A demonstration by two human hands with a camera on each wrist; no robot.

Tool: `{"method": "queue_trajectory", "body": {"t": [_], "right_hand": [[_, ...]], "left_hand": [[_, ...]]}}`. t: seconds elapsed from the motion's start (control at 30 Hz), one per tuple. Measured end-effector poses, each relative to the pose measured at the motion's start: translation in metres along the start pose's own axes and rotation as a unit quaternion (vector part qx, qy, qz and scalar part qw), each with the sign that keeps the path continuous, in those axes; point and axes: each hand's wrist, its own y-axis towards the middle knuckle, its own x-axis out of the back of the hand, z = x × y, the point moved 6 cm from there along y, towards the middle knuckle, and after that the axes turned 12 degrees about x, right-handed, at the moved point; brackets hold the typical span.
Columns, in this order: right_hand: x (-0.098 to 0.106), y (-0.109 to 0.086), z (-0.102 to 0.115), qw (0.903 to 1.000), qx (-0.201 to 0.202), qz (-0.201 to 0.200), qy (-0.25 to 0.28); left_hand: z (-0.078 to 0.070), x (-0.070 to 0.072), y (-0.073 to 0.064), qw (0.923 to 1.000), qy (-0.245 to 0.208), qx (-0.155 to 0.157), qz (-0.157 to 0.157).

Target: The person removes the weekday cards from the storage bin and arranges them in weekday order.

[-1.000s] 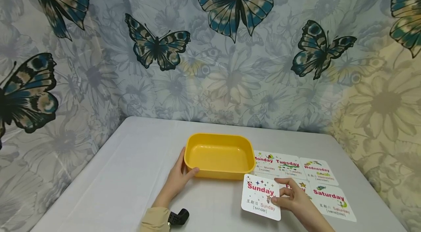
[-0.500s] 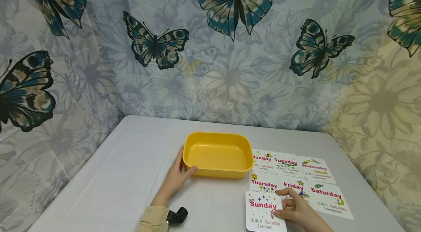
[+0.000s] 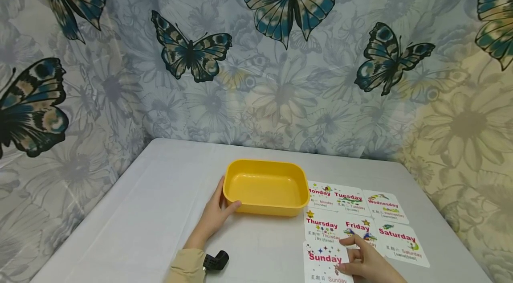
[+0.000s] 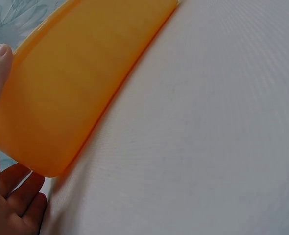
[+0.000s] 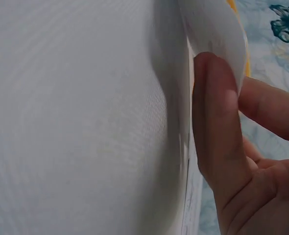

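My left hand [image 3: 212,218] grips the left end of a yellow plastic tray [image 3: 266,209], thumb at the front corner and fingers round the side. Nothing lies inside the tray. In the left wrist view, the tray's outer wall [image 4: 66,93] slants up between thumb and fingers. My right hand [image 3: 366,260] pinches the right edge of a white "Sunday" card [image 3: 322,267], just below the "Thursday" card [image 3: 320,229]; the frame cuts off its lower edge. From the right wrist, the card [image 5: 218,29] appears bent between the thumb and fingers [image 5: 274,105].
Several weekday cards lie in two rows right of the tray, among them "Tuesday" [image 3: 348,198], "Wednesday" [image 3: 384,207], "Friday" [image 3: 358,225] and "Saturday" [image 3: 402,245]. They rest on a white-covered table [image 3: 136,220]. A butterfly-patterned cloth [image 3: 260,109] rises behind it.
My right hand has brought the "Sunday" card toward me and slightly right, from beside the tray to below "Thursday", uncovering that card. My left hand stays on the tray.
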Motion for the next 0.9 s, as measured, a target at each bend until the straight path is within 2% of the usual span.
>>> {"method": "queue_trajectory", "body": {"t": [0.17,0.33,0.43,0.67,0.83,0.9], "right_hand": [[0.002,-0.001,-0.003,0.9968,-0.011,-0.013,-0.079],[0.003,-0.003,-0.001,0.9825,-0.017,-0.032,-0.183],[0.004,-0.003,0.001,0.9751,-0.018,-0.039,-0.217],[0.004,-0.005,0.002,0.9721,-0.019,-0.042,-0.230],[0.003,-0.005,0.002,0.9697,-0.017,-0.043,-0.240],[0.003,-0.005,0.002,0.9673,-0.015,-0.043,-0.249]], "left_hand": [[-0.001,0.001,0.000,1.0000,-0.003,-0.003,0.002],[0.000,0.000,0.000,1.0000,-0.004,-0.003,0.002],[0.000,0.000,0.000,1.0000,-0.007,-0.002,0.001],[-0.006,0.001,-0.003,0.9999,-0.011,-0.007,0.000],[-0.029,0.005,-0.016,0.9998,-0.015,-0.010,0.005],[-0.032,0.006,-0.017,0.9998,-0.015,-0.009,0.005]]}}
